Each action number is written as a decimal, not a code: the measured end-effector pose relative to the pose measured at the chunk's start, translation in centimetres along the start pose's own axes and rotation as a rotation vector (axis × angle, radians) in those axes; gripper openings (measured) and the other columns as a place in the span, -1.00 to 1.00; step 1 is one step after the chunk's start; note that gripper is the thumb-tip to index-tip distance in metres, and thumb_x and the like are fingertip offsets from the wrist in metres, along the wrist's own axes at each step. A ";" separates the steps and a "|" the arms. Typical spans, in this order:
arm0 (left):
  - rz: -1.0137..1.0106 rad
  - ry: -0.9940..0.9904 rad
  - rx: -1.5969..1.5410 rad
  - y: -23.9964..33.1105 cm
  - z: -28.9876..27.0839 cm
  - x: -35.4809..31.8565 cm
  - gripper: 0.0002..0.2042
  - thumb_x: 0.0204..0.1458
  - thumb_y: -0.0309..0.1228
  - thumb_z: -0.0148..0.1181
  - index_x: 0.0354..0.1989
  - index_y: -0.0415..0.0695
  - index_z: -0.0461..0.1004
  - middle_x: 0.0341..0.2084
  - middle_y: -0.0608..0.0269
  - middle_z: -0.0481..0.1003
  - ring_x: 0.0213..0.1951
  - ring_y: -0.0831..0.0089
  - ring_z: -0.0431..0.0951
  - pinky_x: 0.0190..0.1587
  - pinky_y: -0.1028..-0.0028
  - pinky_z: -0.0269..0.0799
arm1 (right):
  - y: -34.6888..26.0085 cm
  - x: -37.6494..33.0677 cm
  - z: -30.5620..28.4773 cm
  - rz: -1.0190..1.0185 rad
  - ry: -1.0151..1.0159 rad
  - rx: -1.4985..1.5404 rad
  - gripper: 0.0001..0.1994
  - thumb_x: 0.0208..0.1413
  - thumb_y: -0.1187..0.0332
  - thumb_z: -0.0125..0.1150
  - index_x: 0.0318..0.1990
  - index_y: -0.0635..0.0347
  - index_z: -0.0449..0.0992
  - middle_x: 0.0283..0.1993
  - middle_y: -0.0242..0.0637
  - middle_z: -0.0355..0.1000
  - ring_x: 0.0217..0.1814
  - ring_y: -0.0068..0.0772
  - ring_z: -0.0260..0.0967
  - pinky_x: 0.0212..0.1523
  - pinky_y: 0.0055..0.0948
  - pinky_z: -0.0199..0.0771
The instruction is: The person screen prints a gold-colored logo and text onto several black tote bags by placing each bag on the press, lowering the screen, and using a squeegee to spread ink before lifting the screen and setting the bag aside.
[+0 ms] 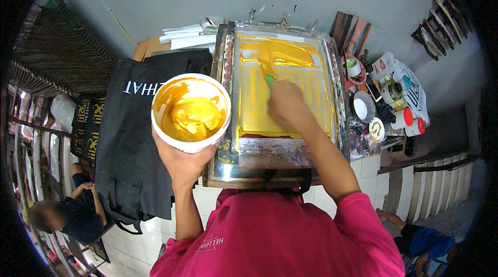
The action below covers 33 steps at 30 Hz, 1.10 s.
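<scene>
My left hand (182, 165) grips a white plastic tub (193, 147) from below, tilted so that the thick golden-yellow ink (192, 116) inside shows. In my right hand (286, 103) is a spatula with a green handle (269, 79), pointing away from me over a printing screen (328, 64). The hand is slightly blurred, and its fingers cover part of the handle. A thick band of yellow ink (298, 57) lies across the far part of the mesh, next to the spatula. Pale striped shapes show through the mesh nearer to me.
Black fabric bags (129, 137) are stacked left of the screen. On the right are a grey dish (363, 107), red-lidded jars (402, 118), a phone (373, 90) and a ink-smeared lid (376, 130). One person (83, 209) sits at lower left, another (428, 238) at lower right.
</scene>
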<state>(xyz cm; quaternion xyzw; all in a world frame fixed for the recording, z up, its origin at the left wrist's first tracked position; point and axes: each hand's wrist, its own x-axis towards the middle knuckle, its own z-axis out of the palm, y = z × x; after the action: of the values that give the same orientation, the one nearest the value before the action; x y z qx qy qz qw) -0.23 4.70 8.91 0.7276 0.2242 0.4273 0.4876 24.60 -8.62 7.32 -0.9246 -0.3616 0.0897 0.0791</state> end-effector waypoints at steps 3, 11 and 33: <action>0.035 -0.085 0.060 -0.8 1.5 0.8 0.12 -0.46 -0.51 0.61 0.39 -0.32 0.03 0.23 -0.03 0.32 0.26 0.21 0.38 0.34 0.24 0.28 | 3.6 -3.8 -5.5 -0.012 0.164 0.115 -0.77 0.06 0.40 0.14 -0.25 0.33 0.66 -0.29 0.10 0.60 -0.17 0.22 0.59 -0.09 0.03 0.57; 0.309 -0.224 0.343 -2.7 8.0 2.6 0.02 -0.39 -0.33 0.64 0.33 -0.30 0.17 0.17 -0.22 0.33 0.20 -0.15 0.35 0.28 0.07 0.25 | 10.7 -9.9 -13.6 0.178 -0.009 1.088 -0.72 0.14 0.40 0.26 -0.05 0.39 0.61 -0.49 -0.33 0.54 -0.76 -0.74 0.14 -0.77 -0.63 -0.01; 0.640 -0.289 0.166 -7.3 9.0 3.6 0.22 -0.46 -0.17 0.72 0.43 -0.16 0.00 0.24 -0.22 0.27 0.26 -0.14 0.32 0.31 -0.01 0.23 | 6.1 -10.2 -7.7 0.091 -0.448 1.134 -0.80 0.20 0.35 0.25 -0.17 0.30 0.68 -0.62 -0.35 0.44 -0.72 -0.63 0.20 -0.69 -0.56 0.07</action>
<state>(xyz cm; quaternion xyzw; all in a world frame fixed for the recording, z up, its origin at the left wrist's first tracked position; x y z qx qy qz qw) 9.97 5.79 2.37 0.8509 -0.0521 0.4314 0.2952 22.92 -20.69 14.65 -0.7115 -0.2257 0.4638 0.4773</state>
